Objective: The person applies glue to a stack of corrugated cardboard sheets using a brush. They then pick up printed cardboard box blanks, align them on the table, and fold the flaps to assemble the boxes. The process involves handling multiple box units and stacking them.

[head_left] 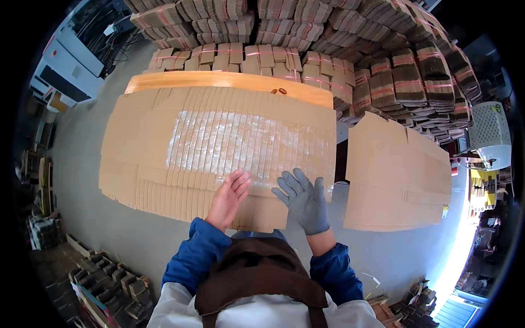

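A row of flat brown cardboard sheets (136,128) lies fanned out and overlapping across the table before me. A shiny, clear-looking coat or film (235,139) covers the middle of them; I cannot tell which it is. My left hand (229,198), bare, is over the near part of the sheets, fingers stretched and holding nothing. To its right my right hand (304,203), in a grey knitted glove, is spread with palm down and holds nothing. Whether either hand touches the cardboard is hard to tell.
Behind the sheets shows the orange wooden table edge (219,79) with two small brown objects (279,91). More flat cardboard (399,175) lies at the right. Strapped cardboard bundles (273,57) are stacked at the back. A white machine cabinet (74,57) stands far left.
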